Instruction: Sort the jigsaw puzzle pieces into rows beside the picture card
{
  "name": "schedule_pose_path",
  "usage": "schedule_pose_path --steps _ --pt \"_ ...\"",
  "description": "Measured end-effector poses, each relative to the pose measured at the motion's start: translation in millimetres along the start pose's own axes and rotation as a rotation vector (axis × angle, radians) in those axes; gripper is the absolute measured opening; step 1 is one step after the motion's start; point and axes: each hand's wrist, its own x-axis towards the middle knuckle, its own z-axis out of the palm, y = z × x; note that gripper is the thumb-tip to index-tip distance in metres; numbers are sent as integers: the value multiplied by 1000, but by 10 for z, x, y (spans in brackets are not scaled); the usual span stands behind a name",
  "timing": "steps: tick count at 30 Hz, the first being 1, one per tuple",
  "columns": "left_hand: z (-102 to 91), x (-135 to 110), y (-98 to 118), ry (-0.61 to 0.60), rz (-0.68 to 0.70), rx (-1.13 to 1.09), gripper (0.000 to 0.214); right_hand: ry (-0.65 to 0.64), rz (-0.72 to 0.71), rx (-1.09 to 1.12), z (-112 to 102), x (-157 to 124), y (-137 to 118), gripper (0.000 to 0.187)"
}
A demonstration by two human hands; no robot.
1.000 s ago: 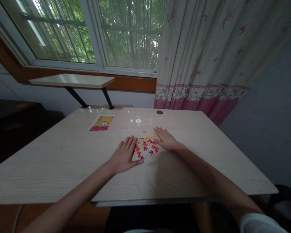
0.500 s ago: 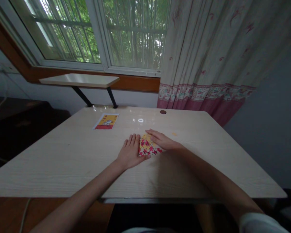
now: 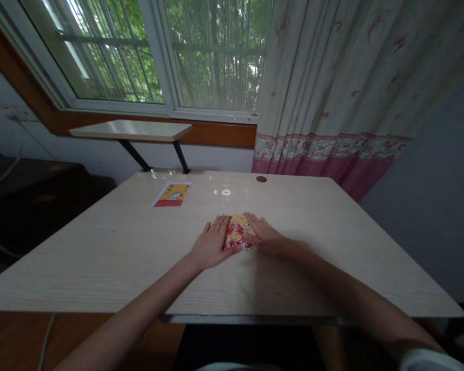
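Note:
A cluster of small jigsaw puzzle pieces [image 3: 237, 231], yellow, red and white, lies on the pale desk between my hands. Flat on the desk, my left hand [image 3: 212, 242] rests along the cluster's left side, its thumb stretched along the near edge. On the opposite side lies my right hand [image 3: 266, 236], fingers extended and touching the right edge of the pieces. Both palms face down and neither hand grips anything. Some pieces may be hidden under the fingers.
A picture card [image 3: 172, 195] in yellow and red lies at the back left of the desk [image 3: 139, 257]. Behind it a small raised shelf [image 3: 135, 130] stands on black brackets. A round brown cable hole [image 3: 261, 179] is near the back edge. A curtain [image 3: 325, 149] hangs behind.
My right hand has turned and come down along the cluster's right side, drawing the pieces closer together. The loose yellow piece to the right is no longer visible. My left hand stays in place.

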Motion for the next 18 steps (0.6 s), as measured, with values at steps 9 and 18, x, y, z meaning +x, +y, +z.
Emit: schedule_pose_path --steps 9,18 --pt "11 -20 -10 46 -55 49 86 36 -157 -218 2 162 61 101" --pt "-96 -269 -424 1 -112 126 65 49 -343 -235 133 612 -329 88"
